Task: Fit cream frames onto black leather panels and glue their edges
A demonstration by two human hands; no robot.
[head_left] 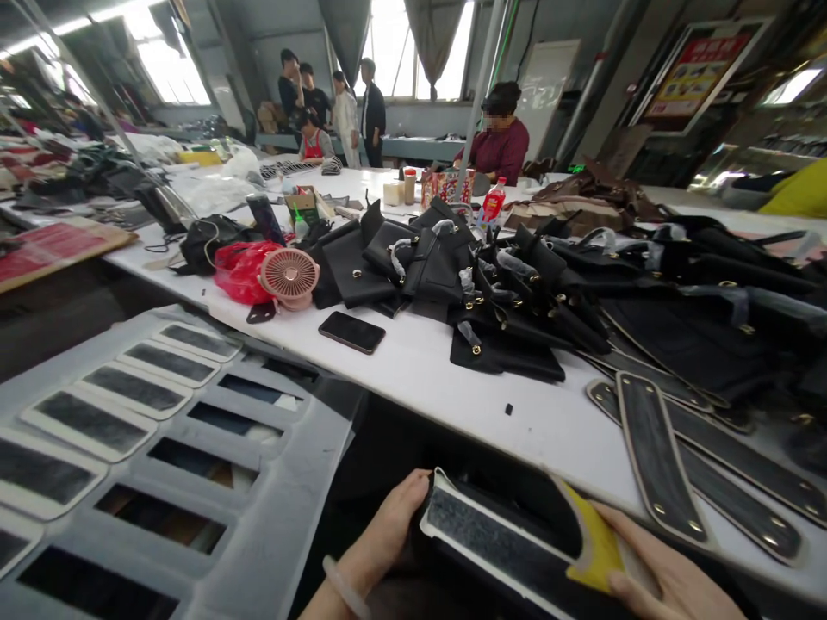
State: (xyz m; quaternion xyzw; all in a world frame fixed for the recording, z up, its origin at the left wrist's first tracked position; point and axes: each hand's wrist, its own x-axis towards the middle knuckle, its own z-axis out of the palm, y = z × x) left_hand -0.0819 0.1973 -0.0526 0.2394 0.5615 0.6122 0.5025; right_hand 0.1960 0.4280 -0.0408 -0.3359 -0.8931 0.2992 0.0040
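Note:
Low in front of me is a black bag piece, with a long dark panel edged in white along its side. My left hand, a pale bangle on its wrist, is closed on the left end of this bag piece. At the other end, my right hand grips a curved yellow piece with a tan edge, lying against the black material. Whether the yellow piece is fixed to the bag, I cannot tell. The lower part of the bag piece runs out of the picture.
White-edged dark panels lie on a grey slotted rack at left. The white table holds a phone, a pink fan, black bags and riveted straps. A person in maroon works across the table.

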